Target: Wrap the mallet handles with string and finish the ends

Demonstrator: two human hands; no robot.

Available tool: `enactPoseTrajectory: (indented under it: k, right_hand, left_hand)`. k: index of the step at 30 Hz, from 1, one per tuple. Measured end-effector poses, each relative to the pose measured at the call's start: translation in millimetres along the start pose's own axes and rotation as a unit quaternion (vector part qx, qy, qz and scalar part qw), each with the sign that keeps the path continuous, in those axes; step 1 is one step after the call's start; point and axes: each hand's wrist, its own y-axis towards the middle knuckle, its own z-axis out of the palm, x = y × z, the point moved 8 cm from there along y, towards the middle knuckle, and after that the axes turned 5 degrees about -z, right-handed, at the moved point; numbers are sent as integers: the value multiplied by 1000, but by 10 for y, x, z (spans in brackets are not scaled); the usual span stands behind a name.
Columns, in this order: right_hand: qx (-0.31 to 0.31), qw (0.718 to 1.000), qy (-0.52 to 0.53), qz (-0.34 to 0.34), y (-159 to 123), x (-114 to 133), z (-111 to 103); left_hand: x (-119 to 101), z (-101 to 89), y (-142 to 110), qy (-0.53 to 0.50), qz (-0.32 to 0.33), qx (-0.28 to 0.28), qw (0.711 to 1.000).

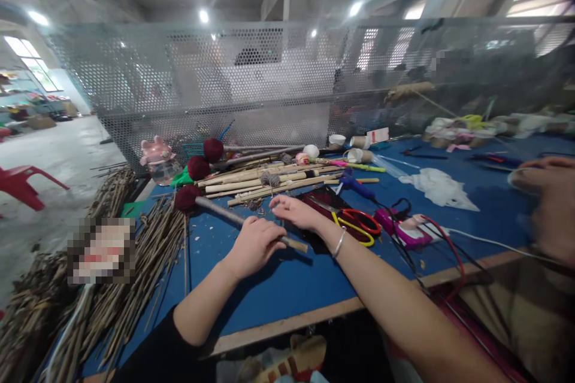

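Note:
My left hand (258, 245) is closed around a stick wrapped in grey yarn (220, 209), which lies slantwise just over the table. At its far-left end is a dark red fuzzy ball (187, 198); the bare wooden end (297, 245) pokes out to the right of my fingers. Above the stick, my right hand (294, 210), with a bangle at the wrist, has its fingers bent together at what looks like a thin strand of yarn. A small grey yarn ball (270, 179) rests just beyond those fingertips, on a pile of pale sticks (251, 182).
Scissors with red and yellow handles (357, 224), a blue glue gun (354, 184) and a purple power strip (406, 230) lie right of my hands. Bundled twigs (153, 251) cover the left side. A perforated metal screen (215, 84) stands behind. Another person's hand (554, 209) shows at right.

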Motion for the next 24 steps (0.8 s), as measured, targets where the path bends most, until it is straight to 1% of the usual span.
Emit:
enactPoseTrajectory:
  k: [1,2,3,4,5,6,7,8,9,11,14,17,19,20,21,22,23,24]
  right_hand:
    - [-40,996,-74,-21,-17,33,-216]
    - [-89,983,-153,-41,-50,76,-476]
    - [-158,957,-237,-43,-109,109,-786]
    - [-232,918,-320,-21,-195,117,-1117]
    - [-304,869,-391,24,-305,102,-1445]
    - [-351,819,-445,93,-420,41,-1738]
    - [-365,777,-481,175,-522,-61,-1979]
    - [-358,744,-498,264,-621,-195,-2171]
    - [-339,724,-499,334,-701,-327,-2303]
    - [-318,707,-493,395,-791,-491,-2441]
    - [-321,696,-500,403,-822,-546,-2490]
    - [-325,693,-511,392,-812,-474,-2487]
    - [-338,694,-519,368,-799,-337,-2477]
    - [-358,695,-520,345,-801,-227,-2462]
    - [-381,701,-515,314,-808,-97,-2428]
    - [-401,715,-502,275,-821,42,-2369]
    - [-415,739,-478,232,-842,177,-2279]
    - [-405,777,-443,189,-855,291,-2147]
  left_hand:
    - [-4,-7,-4,-2,-3,-1,1000]
    - [-8,-19,-8,-7,-5,-3,1000]
    - [-10,-33,-11,-13,-7,-7,1000]
    - [-11,-45,-14,-19,-10,-10,1000]
    - [-10,-54,-16,-24,-12,-13,1000]
    - [-8,-59,-17,-27,-13,-15,999]
    - [-6,-60,-17,-29,-13,-16,999]
    - [-3,-58,-16,-29,-12,-17,999]
    - [0,-54,-16,-30,-11,-18,999]
    - [7,-43,-14,-33,-10,-17,999]
    - [17,-9,-12,-38,-13,-3,999]
    - [16,29,-14,-43,-14,19,999]
    - [17,24,-19,-50,-15,17,999]
    - [21,11,-23,-54,-16,10,998]
    - [27,-7,-27,-59,-18,1,998]
    - [35,-25,-33,-65,-20,-7,998]
    - [43,-40,-40,-72,-22,-13,997]
    - [52,-49,-46,-78,-24,-14,997]
